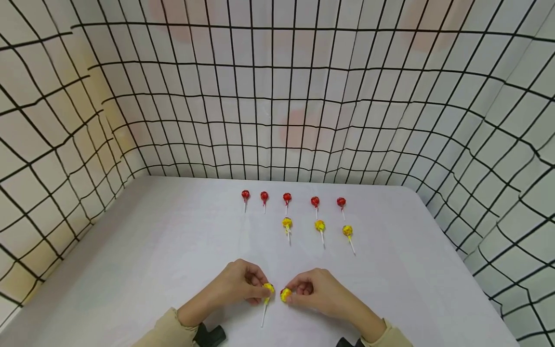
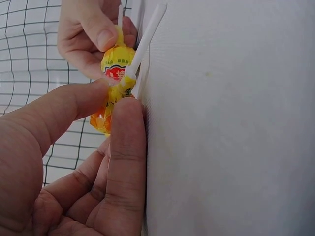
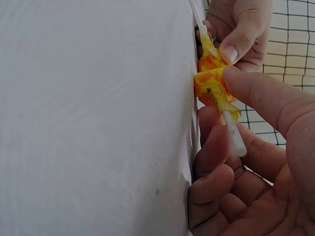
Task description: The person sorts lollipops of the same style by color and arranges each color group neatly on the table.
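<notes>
My left hand (image 1: 243, 283) pinches a yellow-wrapped lollipop (image 1: 268, 288) between thumb and fingertips, its white stick (image 1: 264, 314) angled toward the near side. Just to the right, my right hand (image 1: 318, 294) pinches a second yellow lollipop (image 1: 285, 294) by its wrapped head. A small gap separates the two heads in the head view. The left wrist view shows a red and white label on the right-hand lollipop (image 2: 115, 64). In the right wrist view the white stick (image 3: 234, 133) of that lollipop points back toward the palm.
Farther back on the white table (image 1: 143, 250), several red lollipops (image 1: 287, 197) lie in a row. In front of their right part lie three yellow lollipops (image 1: 320, 225), sticks toward me. A black wire grid (image 1: 270, 99) borders the table's back and sides.
</notes>
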{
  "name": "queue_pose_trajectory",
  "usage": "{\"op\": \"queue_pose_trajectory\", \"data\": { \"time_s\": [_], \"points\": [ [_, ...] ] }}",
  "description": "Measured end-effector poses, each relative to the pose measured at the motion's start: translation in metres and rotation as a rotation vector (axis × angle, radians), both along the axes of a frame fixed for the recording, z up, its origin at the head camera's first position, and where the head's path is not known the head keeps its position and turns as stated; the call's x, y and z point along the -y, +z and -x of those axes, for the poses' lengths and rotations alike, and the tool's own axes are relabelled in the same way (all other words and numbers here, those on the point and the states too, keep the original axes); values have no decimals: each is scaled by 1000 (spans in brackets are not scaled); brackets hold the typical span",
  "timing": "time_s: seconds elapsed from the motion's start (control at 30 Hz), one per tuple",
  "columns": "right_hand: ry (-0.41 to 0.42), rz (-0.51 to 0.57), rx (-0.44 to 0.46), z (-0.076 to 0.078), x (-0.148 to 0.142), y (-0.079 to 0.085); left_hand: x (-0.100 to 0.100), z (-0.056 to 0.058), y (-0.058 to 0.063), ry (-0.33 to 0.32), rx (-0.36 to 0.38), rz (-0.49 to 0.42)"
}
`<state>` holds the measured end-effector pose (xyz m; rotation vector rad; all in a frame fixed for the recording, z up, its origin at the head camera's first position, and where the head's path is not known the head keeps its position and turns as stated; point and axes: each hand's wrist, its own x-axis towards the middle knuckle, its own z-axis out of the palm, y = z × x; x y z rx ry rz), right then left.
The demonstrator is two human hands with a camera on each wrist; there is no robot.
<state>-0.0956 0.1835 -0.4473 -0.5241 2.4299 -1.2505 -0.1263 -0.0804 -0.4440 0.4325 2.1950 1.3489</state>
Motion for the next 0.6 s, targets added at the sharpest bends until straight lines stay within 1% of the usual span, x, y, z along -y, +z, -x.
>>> {"op": "queue_pose_trajectory", "data": {
  "time_s": [0.17, 0.37, 0.47, 0.6],
  "points": [
    [6, 9, -2, 0, 1, 1, 1, 1, 0, -3, 4, -6],
    [6, 14, -8, -1, 1, 2, 2, 5, 4, -22, -1, -1],
    [4, 13, -7, -1, 0, 2, 4, 8, 8, -19, -24, 18],
    [2, 10, -3, -1, 0, 1, 5, 17, 13, -11, -59, 64]
  ]
}}
